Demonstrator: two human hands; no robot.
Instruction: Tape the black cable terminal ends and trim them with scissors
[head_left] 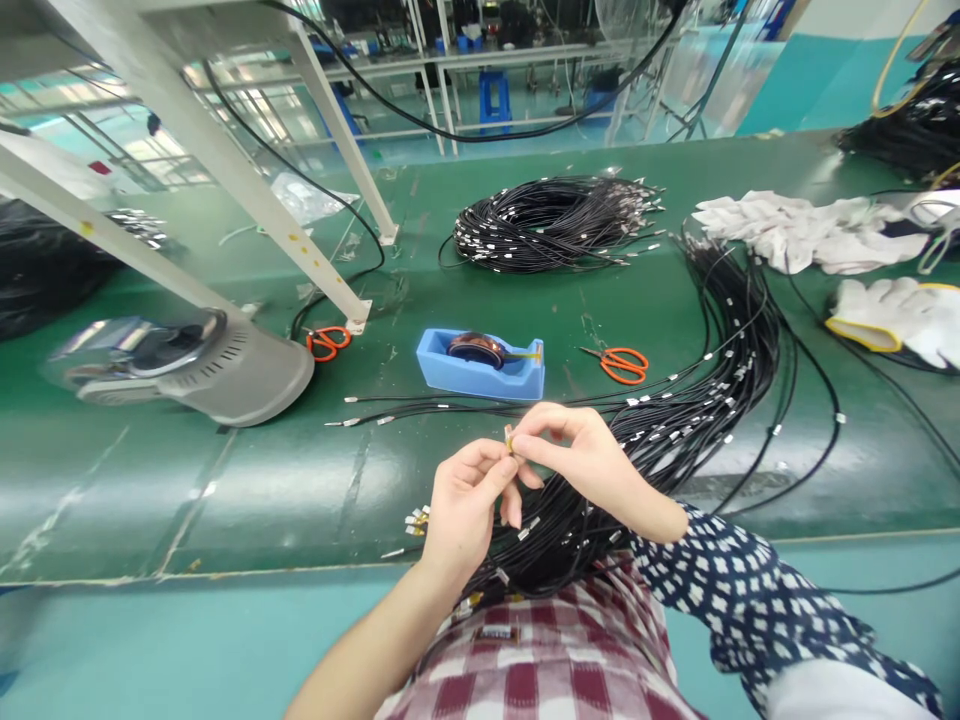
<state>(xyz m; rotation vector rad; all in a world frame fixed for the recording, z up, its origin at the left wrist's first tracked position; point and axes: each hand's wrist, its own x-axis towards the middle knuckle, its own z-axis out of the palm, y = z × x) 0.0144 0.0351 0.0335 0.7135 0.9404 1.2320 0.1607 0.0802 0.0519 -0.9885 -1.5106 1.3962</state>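
Note:
My left hand (469, 495) and my right hand (581, 455) meet over the front of the bench. Between their fingertips is a small cable end (510, 438) with a white and yellowish tip, pinched from both sides. Just beyond the hands stands a blue tape dispenser (480, 378) holding a roll of amber tape (477, 349). Under my hands a thick bundle of black cables (697, 400) with white labels runs from the right over the bench edge to my lap. More yellow-and-white cable ends (417, 521) lie left of my left hand.
Orange-handled scissors (624, 365) lie right of the dispenser, another pair (328, 343) by the shelf leg. A coil of black cables (555, 222) sits farther back. White gloves (810, 228) lie at right. A grey machine (217, 370) stands at left under a white frame (247, 190).

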